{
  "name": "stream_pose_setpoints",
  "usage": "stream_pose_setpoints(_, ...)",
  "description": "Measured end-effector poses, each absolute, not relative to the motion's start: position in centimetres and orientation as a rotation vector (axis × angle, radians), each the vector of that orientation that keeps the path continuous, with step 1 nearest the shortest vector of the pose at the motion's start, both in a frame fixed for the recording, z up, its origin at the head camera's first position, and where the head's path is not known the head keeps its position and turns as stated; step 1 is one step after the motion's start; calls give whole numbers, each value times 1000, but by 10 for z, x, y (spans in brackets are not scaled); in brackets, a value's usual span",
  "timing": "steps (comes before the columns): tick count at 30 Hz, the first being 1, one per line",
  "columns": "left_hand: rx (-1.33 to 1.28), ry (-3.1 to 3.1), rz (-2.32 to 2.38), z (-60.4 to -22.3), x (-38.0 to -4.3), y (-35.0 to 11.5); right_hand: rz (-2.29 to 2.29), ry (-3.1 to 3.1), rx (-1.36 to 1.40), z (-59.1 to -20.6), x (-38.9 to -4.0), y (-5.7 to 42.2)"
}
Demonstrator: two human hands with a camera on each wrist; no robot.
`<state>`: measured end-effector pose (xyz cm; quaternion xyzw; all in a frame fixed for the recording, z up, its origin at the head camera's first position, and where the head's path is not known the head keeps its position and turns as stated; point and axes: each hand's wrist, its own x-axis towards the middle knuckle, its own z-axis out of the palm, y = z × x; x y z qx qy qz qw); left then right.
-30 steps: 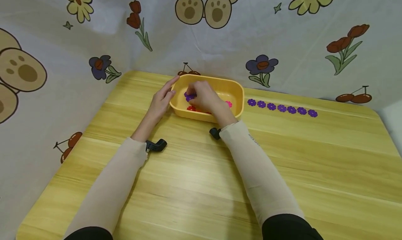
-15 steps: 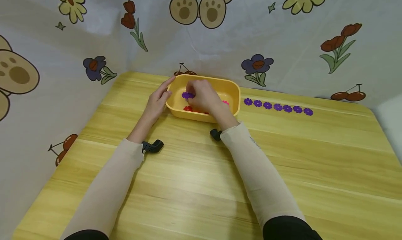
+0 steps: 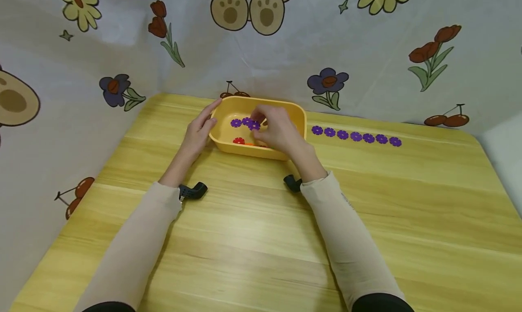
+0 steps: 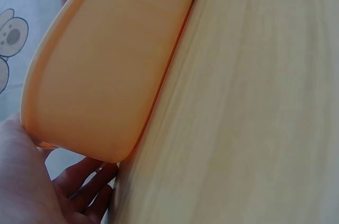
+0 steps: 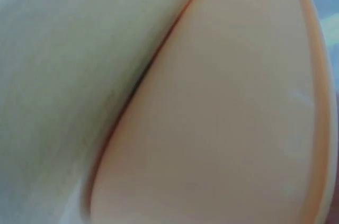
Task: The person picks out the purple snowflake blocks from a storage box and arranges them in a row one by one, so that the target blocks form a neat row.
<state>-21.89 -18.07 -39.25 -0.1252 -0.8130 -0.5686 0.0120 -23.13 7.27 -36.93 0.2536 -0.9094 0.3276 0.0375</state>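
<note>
1. Near the back edge of the surface [image 3: 244,230] stood the tub [image 3: 253,151], with loose purple flowers [image 3: 236,123] inside.
2. The left hand [image 3: 196,133] lay against its left end, fingers extended rather than clenched, probably to steady it.
3. The right hand [image 3: 279,128] reached inside, thumb and finger seemingly pinching one purple flower [image 3: 254,126].
4. Right of the tub ran a row [image 3: 356,136] of seven purple flowers, perhaps spaced to keep each distinct.
5. Beside a red flower [image 3: 239,140], the front wall cut off orange pieces [image 3: 249,144]; the right wrist view showed no fingertips.
</note>
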Motion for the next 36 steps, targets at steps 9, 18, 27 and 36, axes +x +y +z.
stream_pose_setpoints(9,-392,-2521,-1789,-396,-219,-182,982,-2746,780,-361,-224,88)
stream_pose_setpoints(18,-387,-2540,-1772,-394,-220,-179,991,-2668,789,-352,-219,119)
stream_pose_setpoints(27,-381,-2553,-1762,-393,-223,-179,974,-2622,770,-351,-210,151)
stream_pose_setpoints(36,-377,-2550,-1782,-396,-222,-179,1001,-2581,713,-349,-203,185)
